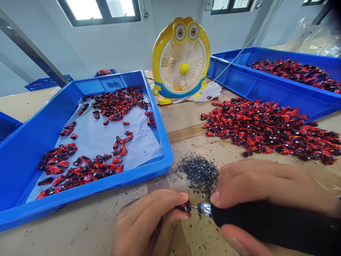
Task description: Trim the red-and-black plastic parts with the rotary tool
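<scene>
Between the thumb and fingers of my left hand (149,217) is a small red-and-black plastic piece (186,206), with its end facing right. My right hand (255,188) is wrapped round a black handheld rotary tool (255,220) with a silver collar. The tool's thin bit points left, at or just short of the piece; I cannot tell whether it touches. Beyond my hands, a pile of black shavings (199,172) lies on the tabletop (186,142), with loose crumbs scattered round it.
At left, a blue tray (160,167) lined with white sheeting holds many similar pieces. A large heap of pieces (269,128) lies at right before another blue tray (261,83). A yellow cartoon fan (183,67) stands at the back, with a white cable (247,49) to its right.
</scene>
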Motion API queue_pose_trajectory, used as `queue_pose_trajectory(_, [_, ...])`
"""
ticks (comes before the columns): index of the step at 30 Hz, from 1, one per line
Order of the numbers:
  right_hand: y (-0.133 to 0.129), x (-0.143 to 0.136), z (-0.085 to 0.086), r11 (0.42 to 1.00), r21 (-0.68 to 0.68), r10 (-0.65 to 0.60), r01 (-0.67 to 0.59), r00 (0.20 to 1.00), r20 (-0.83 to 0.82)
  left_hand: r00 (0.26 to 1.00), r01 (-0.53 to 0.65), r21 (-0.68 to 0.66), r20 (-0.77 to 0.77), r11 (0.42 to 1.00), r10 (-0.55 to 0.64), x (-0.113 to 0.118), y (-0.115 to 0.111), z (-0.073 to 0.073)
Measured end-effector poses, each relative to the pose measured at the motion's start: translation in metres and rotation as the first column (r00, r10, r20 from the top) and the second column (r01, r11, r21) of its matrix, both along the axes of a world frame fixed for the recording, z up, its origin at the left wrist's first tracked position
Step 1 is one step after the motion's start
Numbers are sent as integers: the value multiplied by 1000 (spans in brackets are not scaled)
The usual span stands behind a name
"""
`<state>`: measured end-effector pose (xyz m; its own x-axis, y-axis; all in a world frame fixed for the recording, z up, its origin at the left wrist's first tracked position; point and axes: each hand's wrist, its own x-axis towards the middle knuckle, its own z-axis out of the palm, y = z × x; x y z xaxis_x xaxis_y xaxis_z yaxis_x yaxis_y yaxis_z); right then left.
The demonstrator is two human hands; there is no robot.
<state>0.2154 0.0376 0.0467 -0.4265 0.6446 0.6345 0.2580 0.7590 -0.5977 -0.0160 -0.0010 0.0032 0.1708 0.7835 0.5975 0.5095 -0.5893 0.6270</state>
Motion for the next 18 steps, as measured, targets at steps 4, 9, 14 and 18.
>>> queue_pose_trajectory(4, [-2,-2,-3,999,-34,44,-43,999,25,1000,23,-20,-7,1000,-23,-3,-1,0])
queue_pose_trajectory(9, [-5,-4,-7,997,1,-73,73,996,-54,1000,22,-4,-19,1000,-22,-4,0,-2])
queue_pose_trajectory(14, [-4,2,-2,1000,13,-1,0,999,54,1000,-21,35,13,999,21,-1,0,-1])
queue_pose_trajectory(18, [-5,1,0,1000,12,-26,25,998,61,999,-42,5,0,999,42,0,-2,1])
